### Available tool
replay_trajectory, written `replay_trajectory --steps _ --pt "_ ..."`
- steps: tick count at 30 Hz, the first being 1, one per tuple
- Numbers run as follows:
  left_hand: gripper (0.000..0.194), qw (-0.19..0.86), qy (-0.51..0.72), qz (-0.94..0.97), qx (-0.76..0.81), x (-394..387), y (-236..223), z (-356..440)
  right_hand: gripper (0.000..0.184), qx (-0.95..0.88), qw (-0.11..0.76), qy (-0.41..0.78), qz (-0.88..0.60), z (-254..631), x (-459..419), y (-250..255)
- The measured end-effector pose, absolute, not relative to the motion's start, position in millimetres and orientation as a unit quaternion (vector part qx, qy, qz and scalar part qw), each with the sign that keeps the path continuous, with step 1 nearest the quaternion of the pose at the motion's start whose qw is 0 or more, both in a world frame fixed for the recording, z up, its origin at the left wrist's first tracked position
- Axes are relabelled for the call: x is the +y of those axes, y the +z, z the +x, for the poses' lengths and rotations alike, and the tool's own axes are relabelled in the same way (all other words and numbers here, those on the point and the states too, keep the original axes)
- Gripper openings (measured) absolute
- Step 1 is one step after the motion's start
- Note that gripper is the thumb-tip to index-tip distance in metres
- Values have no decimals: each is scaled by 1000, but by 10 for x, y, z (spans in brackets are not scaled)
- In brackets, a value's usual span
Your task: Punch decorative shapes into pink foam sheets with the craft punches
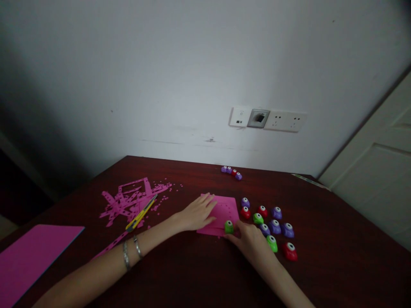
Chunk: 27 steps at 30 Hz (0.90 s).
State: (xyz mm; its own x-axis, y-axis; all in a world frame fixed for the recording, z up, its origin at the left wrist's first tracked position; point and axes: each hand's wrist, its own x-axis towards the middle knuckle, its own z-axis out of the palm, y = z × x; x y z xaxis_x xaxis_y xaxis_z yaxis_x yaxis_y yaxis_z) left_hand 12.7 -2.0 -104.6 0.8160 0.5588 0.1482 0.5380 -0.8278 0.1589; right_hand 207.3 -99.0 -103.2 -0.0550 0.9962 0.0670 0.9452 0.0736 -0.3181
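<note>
Dark table [192,273], pink scraps [147,188], cutter [141,214]; punches [275,227] beside right hand [250,237]

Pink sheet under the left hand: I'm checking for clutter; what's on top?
On the pink sheet: the left hand, and a green craft punch at the near edge. Dark marks show; anything beneath both is covered.

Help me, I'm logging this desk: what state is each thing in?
Left hand: palm-down on card
Right hand: at green punch, grip unclear
Card: flat, dotted
Green punch: upright
Other punches: upright
Scraps: cut, scattered
Cutter: lying flat, blade unclear
Big sheet: flat
White sockets: unplugged
Door: unclear
</note>
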Motion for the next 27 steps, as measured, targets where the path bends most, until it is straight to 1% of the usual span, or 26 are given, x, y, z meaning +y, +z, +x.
replay_trajectory --steps 2,5,8,12,20,24,27 --pt "62 88 73 954 278 32 -1108 156 17 -724 137 108 -668 2092 -982 -1016" --pt "65 128 47 952 273 71 -1156 178 12 -730 139 122 -658 2119 -973 -1015" --pt "62 139 29 956 257 69 -1164 185 9 -740 149 125 -644 2137 -972 -1025" --pt "58 132 12 961 243 46 -1148 192 9 -744 147 123 -640 2138 -975 -1031" --pt "56 148 -1 958 246 21 -1085 212 8 -742 136 109 -647 2125 -979 -1028" --pt "55 173 1 954 245 40 -1083 226 10 -737 125 114 -654 2128 -982 -1042" --pt "52 201 9 946 254 61 -1065 238 12 -731 135 115 -659 2133 -981 -1040"
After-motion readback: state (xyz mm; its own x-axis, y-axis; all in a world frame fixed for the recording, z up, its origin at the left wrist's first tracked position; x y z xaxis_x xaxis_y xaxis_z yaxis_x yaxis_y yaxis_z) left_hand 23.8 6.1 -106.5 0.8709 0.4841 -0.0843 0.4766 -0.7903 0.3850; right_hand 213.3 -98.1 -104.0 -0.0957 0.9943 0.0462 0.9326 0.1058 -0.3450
